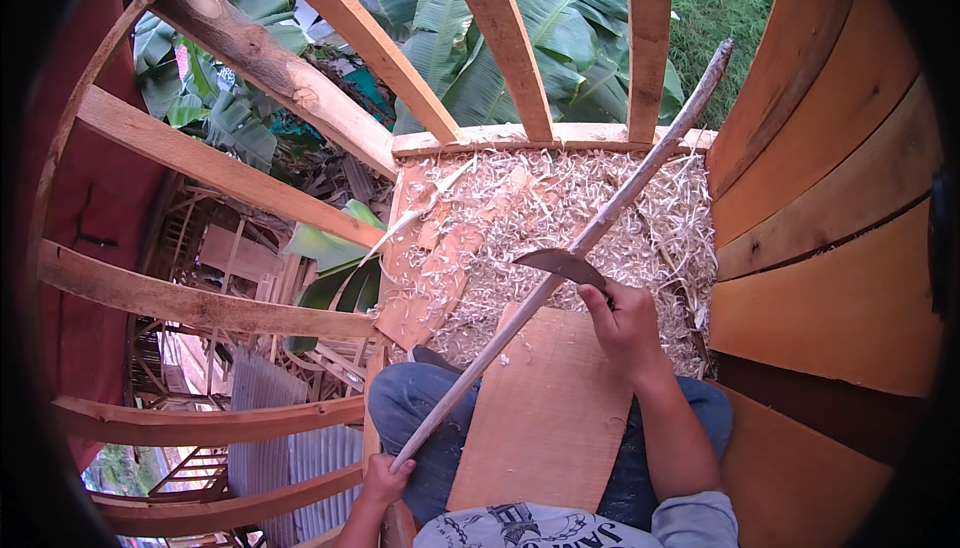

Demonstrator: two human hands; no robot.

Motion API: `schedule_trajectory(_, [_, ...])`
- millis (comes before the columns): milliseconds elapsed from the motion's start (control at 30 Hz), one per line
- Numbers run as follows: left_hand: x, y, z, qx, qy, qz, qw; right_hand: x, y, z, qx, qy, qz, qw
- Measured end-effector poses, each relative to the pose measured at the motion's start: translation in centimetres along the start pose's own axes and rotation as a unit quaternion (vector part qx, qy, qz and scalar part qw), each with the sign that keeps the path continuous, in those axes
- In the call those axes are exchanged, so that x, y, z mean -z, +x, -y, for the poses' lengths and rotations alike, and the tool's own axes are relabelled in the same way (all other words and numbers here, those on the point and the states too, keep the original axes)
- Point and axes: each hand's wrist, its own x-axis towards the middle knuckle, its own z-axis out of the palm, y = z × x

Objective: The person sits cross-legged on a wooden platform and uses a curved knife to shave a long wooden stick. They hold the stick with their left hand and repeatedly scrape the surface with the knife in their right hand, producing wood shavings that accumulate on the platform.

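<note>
My left hand [384, 478] is closed around the lower end of a long wooden stick [630, 191], which slants up and away to the far right. In my right hand [625, 323] is a curved knife [562, 265] with a dark blade, its tip pointing left. The blade lies across the stick near its middle; whether its edge touches the wood I cannot tell. My right thumb stretches toward the blade, and the handle is mostly hidden in my fist. A flat wooden board [545, 398] rests across my lap, under the stick.
Curled wood shavings [600, 213] cover the plank floor [400, 293] ahead of me. Wooden slats [205, 293] form an open railing at left and front. An orange-brown plank wall [820, 288] stands close on the right. Banana leaves [530, 23] grow beyond the railing.
</note>
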Motion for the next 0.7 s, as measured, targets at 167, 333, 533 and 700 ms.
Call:
schedule_trajectory(167, [0.1, 0.3, 2.2, -0.006, -0.019, 0.017, 1.0, -3.1, -2.6, 0.9, 0.158, -0.055, 0.066, 0.984])
schedule_trajectory(333, [-0.1, 0.1, 0.3, -0.003, -0.014, -0.003, 1.0, -0.8, -0.3, -0.6, -0.084, 0.049, 0.012, 0.995])
schedule_trajectory(533, [0.3, -0.1, 0.8, 0.018, -0.008, 0.014, 1.0, -2.9, -1.9, 0.7, 0.156, -0.084, 0.079, 0.981])
schedule_trajectory(700, [0.2, 0.0, -0.4, 0.018, 0.02, 0.004, 1.0, -1.9, -1.2, -0.3, -0.005, 0.048, -0.057, 0.997])
